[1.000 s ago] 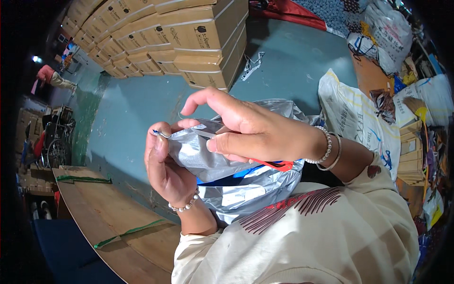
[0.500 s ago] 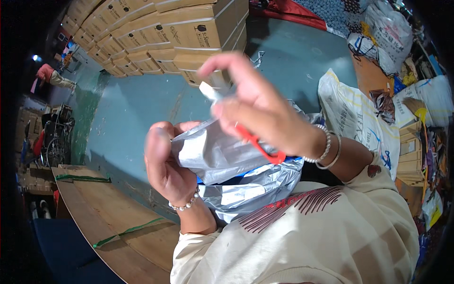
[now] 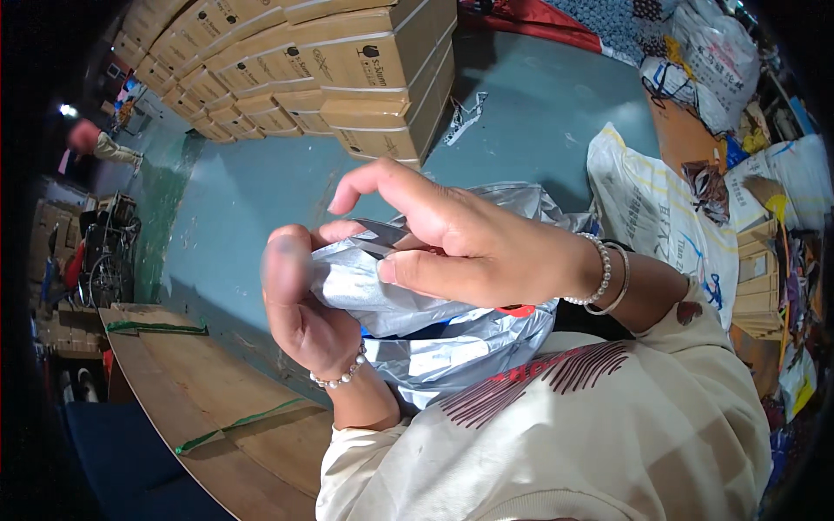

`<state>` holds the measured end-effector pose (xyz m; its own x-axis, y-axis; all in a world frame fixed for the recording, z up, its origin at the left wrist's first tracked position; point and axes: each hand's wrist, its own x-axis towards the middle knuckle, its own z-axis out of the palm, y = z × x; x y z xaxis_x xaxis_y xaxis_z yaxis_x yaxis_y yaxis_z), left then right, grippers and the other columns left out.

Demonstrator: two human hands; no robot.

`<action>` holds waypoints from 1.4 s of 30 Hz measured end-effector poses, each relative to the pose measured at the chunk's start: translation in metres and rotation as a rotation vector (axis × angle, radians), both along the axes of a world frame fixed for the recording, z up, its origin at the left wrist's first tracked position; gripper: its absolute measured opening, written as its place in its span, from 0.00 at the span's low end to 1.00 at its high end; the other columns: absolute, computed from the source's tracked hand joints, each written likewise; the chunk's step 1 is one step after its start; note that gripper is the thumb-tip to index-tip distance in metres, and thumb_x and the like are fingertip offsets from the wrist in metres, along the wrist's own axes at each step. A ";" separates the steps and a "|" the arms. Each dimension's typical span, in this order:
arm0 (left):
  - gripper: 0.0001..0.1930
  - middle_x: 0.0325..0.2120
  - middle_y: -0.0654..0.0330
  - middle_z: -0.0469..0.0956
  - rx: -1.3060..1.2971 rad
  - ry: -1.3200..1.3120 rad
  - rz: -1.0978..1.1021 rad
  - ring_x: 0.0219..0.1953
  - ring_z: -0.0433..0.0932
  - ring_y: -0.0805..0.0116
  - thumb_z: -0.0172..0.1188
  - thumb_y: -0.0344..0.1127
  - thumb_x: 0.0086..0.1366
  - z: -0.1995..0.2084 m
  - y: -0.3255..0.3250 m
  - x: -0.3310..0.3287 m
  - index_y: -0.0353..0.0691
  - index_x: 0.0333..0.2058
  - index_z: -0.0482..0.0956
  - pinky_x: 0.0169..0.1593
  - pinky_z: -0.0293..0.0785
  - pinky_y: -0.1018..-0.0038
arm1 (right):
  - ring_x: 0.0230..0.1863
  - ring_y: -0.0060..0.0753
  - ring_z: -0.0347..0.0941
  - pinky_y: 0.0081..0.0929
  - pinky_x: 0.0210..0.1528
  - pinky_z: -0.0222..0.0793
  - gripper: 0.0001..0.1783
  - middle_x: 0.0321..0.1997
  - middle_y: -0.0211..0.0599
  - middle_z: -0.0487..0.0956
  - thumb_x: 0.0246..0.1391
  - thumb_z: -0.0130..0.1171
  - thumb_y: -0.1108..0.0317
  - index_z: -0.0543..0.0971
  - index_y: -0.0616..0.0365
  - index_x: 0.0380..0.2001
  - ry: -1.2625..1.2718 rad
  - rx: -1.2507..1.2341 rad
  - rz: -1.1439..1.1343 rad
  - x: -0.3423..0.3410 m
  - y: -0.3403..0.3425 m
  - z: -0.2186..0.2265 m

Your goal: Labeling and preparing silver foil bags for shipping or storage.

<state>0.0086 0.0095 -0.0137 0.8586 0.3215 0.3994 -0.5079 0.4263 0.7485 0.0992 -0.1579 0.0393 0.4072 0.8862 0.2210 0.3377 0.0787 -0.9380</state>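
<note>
Silver sheet material [image 3: 460,358], crinkled and with a strip of blue showing in its folds, is bunched in front of my body. My left hand [image 3: 306,317] is closed on the edge of this sheet, thumb up and fingers behind it. My right hand [image 3: 478,243] holds red-handled scissors [image 3: 380,234]; the dark blades lie at the sheet's upper edge, close to my left fingertips. Most of the red handle is hidden under my right palm, and its index finger is raised and bent above the blades.
Stacked cartons [image 3: 356,65] stand ahead on the blue-green floor. A white woven sack [image 3: 651,208] lies to the right, near bags and a broom [image 3: 769,198]. At the lower left is a wooden board [image 3: 217,408] with green straps. A wheelchair [image 3: 109,247] and a person [image 3: 109,146] are farther left.
My right hand has come down, bringing the scissor blades to the sheet's edge beside my left fingers. Its red handle is now mostly covered. My left hand has stayed nearly in place.
</note>
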 end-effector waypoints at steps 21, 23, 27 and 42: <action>0.10 0.38 0.44 0.79 -0.027 0.012 -0.013 0.40 0.76 0.56 0.44 0.38 0.64 -0.008 0.005 0.002 0.40 0.39 0.66 0.50 0.67 0.68 | 0.15 0.14 0.54 0.15 0.19 0.47 0.25 0.16 0.21 0.64 0.55 0.45 0.78 0.57 0.56 0.57 0.202 0.118 -0.020 0.002 0.003 -0.014; 0.09 0.37 0.40 0.79 -0.064 0.015 0.020 0.40 0.77 0.53 0.45 0.38 0.62 -0.008 0.004 0.004 0.40 0.36 0.65 0.49 0.68 0.69 | 0.15 0.14 0.54 0.14 0.19 0.48 0.26 0.16 0.21 0.64 0.56 0.45 0.78 0.56 0.56 0.58 0.199 0.190 -0.083 0.005 0.003 -0.018; 0.09 0.37 0.38 0.79 -0.064 0.021 0.048 0.40 0.77 0.52 0.45 0.38 0.61 -0.008 0.007 0.002 0.40 0.35 0.66 0.49 0.68 0.69 | 0.16 0.16 0.57 0.13 0.19 0.51 0.25 0.19 0.25 0.66 0.55 0.46 0.78 0.58 0.58 0.57 0.222 0.387 -0.149 0.019 -0.005 -0.013; 0.08 0.36 0.44 0.76 0.368 -0.113 0.338 0.39 0.73 0.60 0.55 0.29 0.59 0.006 0.017 -0.009 0.35 0.37 0.73 0.48 0.66 0.70 | 0.23 0.20 0.62 0.17 0.24 0.55 0.09 0.27 0.29 0.72 0.45 0.59 0.77 0.76 0.62 0.33 -0.342 0.046 0.052 0.036 0.004 0.024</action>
